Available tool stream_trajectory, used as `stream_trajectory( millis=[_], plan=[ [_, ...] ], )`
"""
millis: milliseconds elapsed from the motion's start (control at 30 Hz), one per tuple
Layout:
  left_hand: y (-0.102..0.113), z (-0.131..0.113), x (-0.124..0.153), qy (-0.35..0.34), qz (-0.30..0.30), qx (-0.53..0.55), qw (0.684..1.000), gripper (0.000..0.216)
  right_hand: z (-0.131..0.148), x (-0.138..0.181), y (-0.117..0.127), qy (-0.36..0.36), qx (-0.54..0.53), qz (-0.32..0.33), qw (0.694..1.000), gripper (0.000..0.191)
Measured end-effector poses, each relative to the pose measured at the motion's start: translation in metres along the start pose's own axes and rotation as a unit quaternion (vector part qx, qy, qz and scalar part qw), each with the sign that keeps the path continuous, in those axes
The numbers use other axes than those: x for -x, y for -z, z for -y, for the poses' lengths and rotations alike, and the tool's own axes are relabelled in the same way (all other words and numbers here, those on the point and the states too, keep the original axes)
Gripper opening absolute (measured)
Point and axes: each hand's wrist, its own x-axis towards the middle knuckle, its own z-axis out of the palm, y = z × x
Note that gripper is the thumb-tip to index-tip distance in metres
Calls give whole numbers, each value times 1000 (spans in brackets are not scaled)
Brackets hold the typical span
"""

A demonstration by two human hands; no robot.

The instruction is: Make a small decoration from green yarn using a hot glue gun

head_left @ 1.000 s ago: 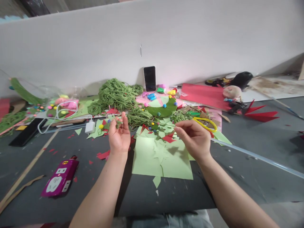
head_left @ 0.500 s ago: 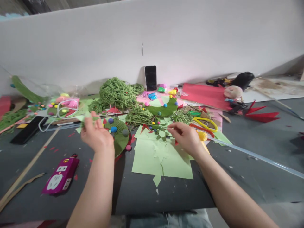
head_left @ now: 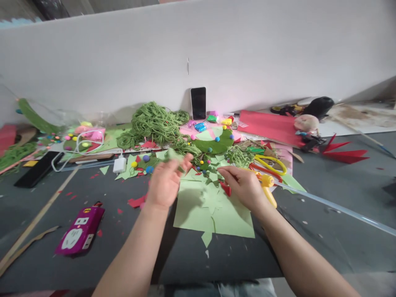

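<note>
My left hand (head_left: 165, 183) is raised over the left part of the clutter, its fingers smeared by motion. A blurred piece of green paper (head_left: 173, 156) shows between them. My right hand (head_left: 243, 185) hovers at the right side of a light green paper sheet (head_left: 192, 212), thumb and fingertips pinched; what lies in the pinch is too small to make out. On the sheet rests a light green paper star (head_left: 211, 198). Small dark green leaf-like cutouts (head_left: 213, 176) lie beyond it, near my right fingertips. A green disc with pom-poms (head_left: 221, 142) sits farther back.
Green yarn (head_left: 154, 123) is heaped at the back, beside a phone (head_left: 198, 103) leaning on the white panel. A yellow glue gun (head_left: 268, 187) and yellow-handled scissors (head_left: 272, 164) are close to my right hand. A white charger (head_left: 119, 165) and purple pouch (head_left: 81, 231) lie left.
My left hand has moved right, toward the middle, with the green paper piece, uncovering the white charger. My right hand has stayed almost in place. The view has shifted slightly.
</note>
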Motion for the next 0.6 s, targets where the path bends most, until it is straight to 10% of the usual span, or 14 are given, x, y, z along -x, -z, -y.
stream_trajectory(
  millis=[133, 300, 600],
  plan=[
    [-16, 19, 20, 222, 149, -1, 964, 22, 5, 3, 1, -36, -252, 67, 965, 34],
    [-17, 18, 24, 236, 201, -80, 947, 20, 9, 5, 5, -55, -358, 225, 905, 36],
    [-19, 21, 20, 219, 166, -165, 947, 25, 5, 1, 9, -25, -295, 236, 926, 19]
  ],
)
